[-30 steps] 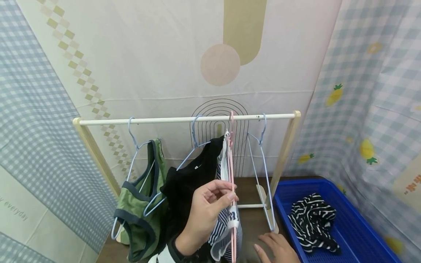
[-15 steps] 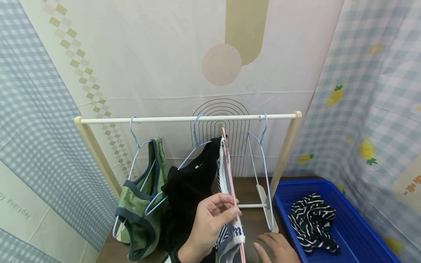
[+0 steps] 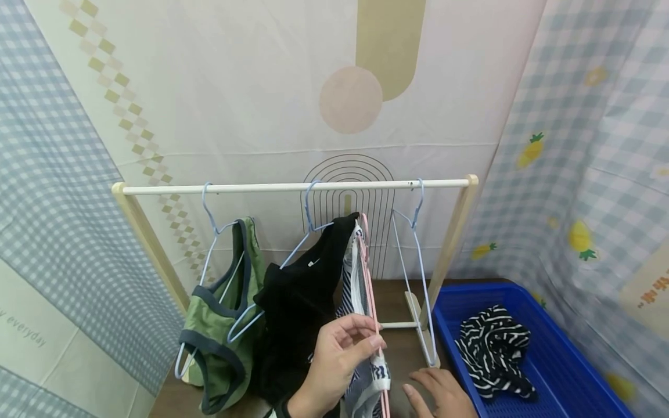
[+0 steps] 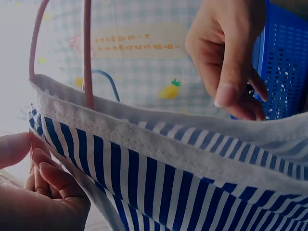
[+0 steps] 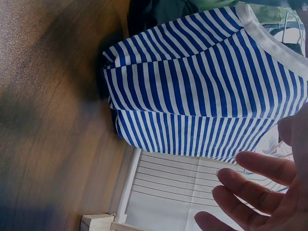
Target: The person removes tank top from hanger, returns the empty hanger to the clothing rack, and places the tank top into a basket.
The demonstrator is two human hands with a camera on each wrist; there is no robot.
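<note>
My left hand pinches the side of a pink hanger and the garment on it between thumb and fingers. A blue-and-white striped garment with white trim hangs from that hanger, seen nearly edge-on in the head view. The hanger's hook stands below the white rail, apart from it. My right hand is low on the right, holding nothing, its fingers loosely extended near the striped garment. To the left, a black garment hangs on a light blue hanger close beside the striped one.
A green top with dark trim hangs at the rail's left. Near its right end hangs a bare light blue hanger. A blue basket on the right holds a black-and-white striped cloth. Patterned curtains surround the rack.
The pink hanger's hook has dropped from the rail's height to below it and turned. My left hand has moved slightly down and right with the hanger. The right hand has stayed put.
</note>
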